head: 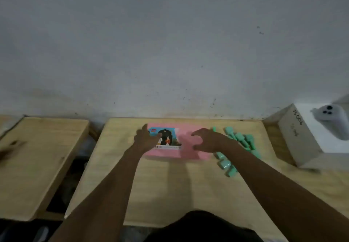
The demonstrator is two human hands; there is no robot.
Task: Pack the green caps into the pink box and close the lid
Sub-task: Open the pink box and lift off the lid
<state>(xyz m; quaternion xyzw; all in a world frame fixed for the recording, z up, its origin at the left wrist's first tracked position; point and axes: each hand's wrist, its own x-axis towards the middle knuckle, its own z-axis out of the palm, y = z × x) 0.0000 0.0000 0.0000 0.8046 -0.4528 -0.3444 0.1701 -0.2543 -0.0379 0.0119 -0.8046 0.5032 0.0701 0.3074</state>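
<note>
A flat pink box (188, 154) with a printed picture on its lid lies shut at the far middle of the wooden table (170, 189). My left hand (145, 138) is at the box's left end, fingers spread over the picture. My right hand (207, 140) hovers over the box's right part with fingers curled apart, holding nothing. A heap of several green caps (243, 139) lies just right of the box, with a few more green caps (225, 164) nearer me, partly hidden by my right forearm.
A white cardboard box (302, 141) with handwriting stands at the right edge, a phone (332, 121) on top. A second wooden board (35, 158) lies to the left across a dark gap. A grey wall rises right behind the table.
</note>
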